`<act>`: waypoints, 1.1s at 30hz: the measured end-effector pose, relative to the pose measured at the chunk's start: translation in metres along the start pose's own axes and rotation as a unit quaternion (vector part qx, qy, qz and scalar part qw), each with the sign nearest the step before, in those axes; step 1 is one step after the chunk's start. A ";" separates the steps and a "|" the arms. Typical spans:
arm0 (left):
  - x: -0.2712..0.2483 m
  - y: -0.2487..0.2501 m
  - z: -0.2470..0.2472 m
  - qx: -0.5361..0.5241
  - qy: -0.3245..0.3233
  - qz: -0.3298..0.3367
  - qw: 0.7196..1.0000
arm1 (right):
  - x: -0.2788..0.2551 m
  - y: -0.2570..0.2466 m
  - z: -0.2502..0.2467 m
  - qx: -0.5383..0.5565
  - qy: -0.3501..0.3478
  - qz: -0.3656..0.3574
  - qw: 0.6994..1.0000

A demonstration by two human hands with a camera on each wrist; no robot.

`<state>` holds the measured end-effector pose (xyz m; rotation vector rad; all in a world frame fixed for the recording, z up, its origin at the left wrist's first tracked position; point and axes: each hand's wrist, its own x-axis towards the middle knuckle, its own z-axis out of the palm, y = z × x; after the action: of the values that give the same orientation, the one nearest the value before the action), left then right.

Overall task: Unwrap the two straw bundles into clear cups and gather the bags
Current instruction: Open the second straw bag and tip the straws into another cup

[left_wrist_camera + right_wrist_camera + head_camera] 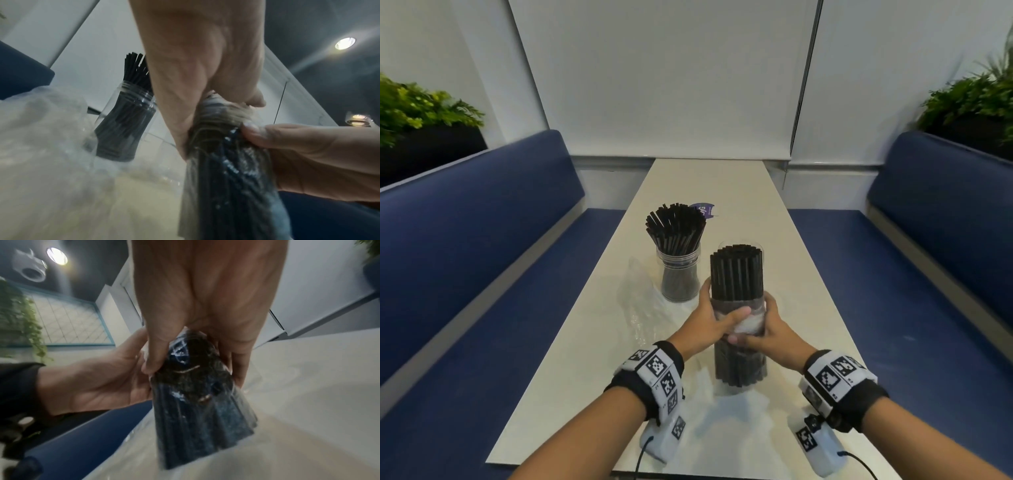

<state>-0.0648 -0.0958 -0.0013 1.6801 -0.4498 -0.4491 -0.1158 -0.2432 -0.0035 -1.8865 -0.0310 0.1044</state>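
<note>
Both wrists hover over the near end of the table (726,178), and just beyond them the left hand (709,322) and right hand (770,329) wrap around the middle of the second straw bundle (736,270), which stands upright near the centre. Fingers of each hand curl round it from opposite sides, a grip that probably keeps the straws together while the clear bag (748,323), bunched under the fingers, is worked along. A clear cup (741,244) appears to sit upside down over the bundle's top, though its outline is faint; if so, it is likely placed to catch the straws when the whole is flipped. To the left, an empty crumpled bag (637,298) lies flat on the table. Farther off stands the first cup (678,277), filled with loose black straws (674,226) fanning out above its rim.
</note>
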 end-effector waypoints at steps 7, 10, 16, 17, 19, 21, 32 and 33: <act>0.001 0.042 -0.029 0.214 0.014 0.205 0.955 | 0.009 -0.056 -0.055 0.019 0.140 0.058 0.988; 0.014 0.056 -0.035 0.358 -0.042 0.248 0.899 | 0.022 -0.079 -0.071 0.054 0.133 0.076 0.987; 0.038 0.102 -0.032 0.156 0.033 0.211 0.964 | 0.034 -0.119 -0.088 0.091 0.011 0.031 0.995; 0.043 0.109 -0.035 0.152 0.052 0.185 0.969 | 0.036 -0.123 -0.090 0.098 0.026 0.032 0.994; 0.053 0.121 -0.041 0.162 0.070 0.164 0.971 | 0.045 -0.125 -0.091 0.091 0.063 0.033 0.993; 0.059 0.131 -0.044 0.171 0.087 0.164 0.968 | 0.053 -0.127 -0.089 0.090 0.091 0.037 0.991; 0.077 0.123 -0.039 0.211 0.109 0.143 0.961 | 0.070 -0.118 -0.086 0.107 0.066 0.025 0.992; 0.077 0.121 -0.037 0.210 0.106 0.139 0.962 | 0.070 -0.117 -0.088 0.102 0.067 0.028 0.992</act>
<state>0.0151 -0.1238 0.1206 2.0082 -0.6430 0.0432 -0.0347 -0.2843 0.1305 -1.6871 0.1201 0.0192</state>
